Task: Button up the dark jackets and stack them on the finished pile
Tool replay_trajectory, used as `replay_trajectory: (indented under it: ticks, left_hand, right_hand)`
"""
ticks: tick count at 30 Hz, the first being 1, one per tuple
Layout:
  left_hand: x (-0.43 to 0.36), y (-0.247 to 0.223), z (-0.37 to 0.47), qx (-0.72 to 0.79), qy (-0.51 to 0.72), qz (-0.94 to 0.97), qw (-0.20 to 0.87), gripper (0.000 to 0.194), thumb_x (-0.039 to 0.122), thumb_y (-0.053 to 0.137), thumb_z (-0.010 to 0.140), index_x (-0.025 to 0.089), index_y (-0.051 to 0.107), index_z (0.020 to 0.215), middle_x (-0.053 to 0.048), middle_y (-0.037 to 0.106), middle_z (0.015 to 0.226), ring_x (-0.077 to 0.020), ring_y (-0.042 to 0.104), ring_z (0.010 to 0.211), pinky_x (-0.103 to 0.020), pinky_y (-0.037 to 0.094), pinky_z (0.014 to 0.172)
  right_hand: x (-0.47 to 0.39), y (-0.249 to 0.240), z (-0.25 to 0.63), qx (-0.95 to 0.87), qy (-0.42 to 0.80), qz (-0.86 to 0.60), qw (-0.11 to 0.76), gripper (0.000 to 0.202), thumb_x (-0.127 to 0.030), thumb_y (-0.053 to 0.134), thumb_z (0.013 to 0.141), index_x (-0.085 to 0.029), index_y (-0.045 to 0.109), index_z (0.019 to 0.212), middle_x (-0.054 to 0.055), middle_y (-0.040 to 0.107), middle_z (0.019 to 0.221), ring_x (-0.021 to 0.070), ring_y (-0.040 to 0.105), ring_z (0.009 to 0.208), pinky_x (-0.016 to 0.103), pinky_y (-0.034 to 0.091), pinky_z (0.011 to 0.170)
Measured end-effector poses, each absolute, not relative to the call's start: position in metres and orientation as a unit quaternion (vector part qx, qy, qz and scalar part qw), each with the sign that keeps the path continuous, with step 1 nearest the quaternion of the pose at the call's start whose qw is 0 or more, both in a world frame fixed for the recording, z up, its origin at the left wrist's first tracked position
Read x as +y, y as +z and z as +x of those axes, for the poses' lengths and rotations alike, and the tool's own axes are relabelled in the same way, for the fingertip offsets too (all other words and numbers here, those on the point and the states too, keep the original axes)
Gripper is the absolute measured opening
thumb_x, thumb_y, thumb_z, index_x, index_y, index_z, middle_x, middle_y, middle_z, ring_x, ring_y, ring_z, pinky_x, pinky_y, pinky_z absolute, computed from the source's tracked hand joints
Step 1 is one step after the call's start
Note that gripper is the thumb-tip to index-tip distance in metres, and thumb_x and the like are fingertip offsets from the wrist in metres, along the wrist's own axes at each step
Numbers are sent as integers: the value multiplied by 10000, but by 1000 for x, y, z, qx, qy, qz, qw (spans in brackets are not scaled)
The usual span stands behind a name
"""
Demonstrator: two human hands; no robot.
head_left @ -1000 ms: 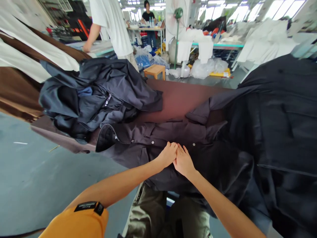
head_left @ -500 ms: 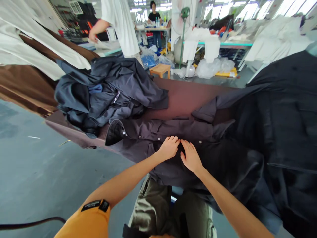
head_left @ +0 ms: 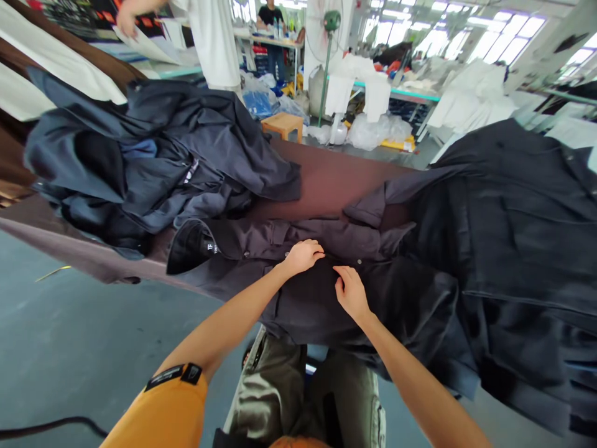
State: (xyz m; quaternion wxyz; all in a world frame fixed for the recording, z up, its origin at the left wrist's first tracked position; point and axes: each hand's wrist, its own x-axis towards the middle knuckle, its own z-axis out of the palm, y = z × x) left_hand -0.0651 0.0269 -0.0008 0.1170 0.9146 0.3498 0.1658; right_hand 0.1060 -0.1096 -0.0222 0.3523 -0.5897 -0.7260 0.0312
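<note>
A dark buttoned jacket [head_left: 298, 298] lies lengthwise in front of me, its collar at the left and its row of snap buttons running to the right. My left hand [head_left: 304, 255] has its fingers pinched on the front edge of the jacket, over the button row. Just to the right, my right hand [head_left: 353, 292] hovers at or lightly touches the cloth, fingers extended and thumb apart. Between the two hands is a short gap. A round metal button [head_left: 359, 262] shows to the right of my right fingertips, and another button [head_left: 247, 254] sits near the collar.
A heap of dark garments [head_left: 186, 155] covers the left of the brown-covered table [head_left: 326, 171]. More dark jackets [head_left: 513, 236] are piled at the right. Beyond stand a wooden stool [head_left: 283, 123], a green fan [head_left: 332, 22] and a person in a white shirt [head_left: 212, 43].
My hands have parted slightly; the right one has drawn back from the left one's fingertips. The camera view has turned to the right, so the scene sits further left.
</note>
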Motion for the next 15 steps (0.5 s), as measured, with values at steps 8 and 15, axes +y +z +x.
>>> replay_trajectory:
  ticks: [8, 15]
  left_hand:
    - [15, 20, -105, 325, 172, 925, 96, 161, 243, 576, 936, 210, 661, 1069, -55, 652, 1084, -218, 582, 1054, -352, 452, 920]
    - [12, 10, -171, 309, 104, 945, 41, 282, 121, 630, 835, 184, 643, 1109, -83, 663, 1066, -244, 610, 1013, -380, 451, 933]
  right_hand:
    - [-115, -28, 127, -766, 16, -578, 283, 433, -145, 416, 927, -124, 534, 1343, 144, 571, 1327, 275, 524, 1232, 474, 447, 1073]
    - [-123, -22, 152, -779, 9, -564, 274, 355, -126, 429, 908, -156, 644, 1189, 125, 656, 1171, 273, 593, 1102, 486, 482, 1021]
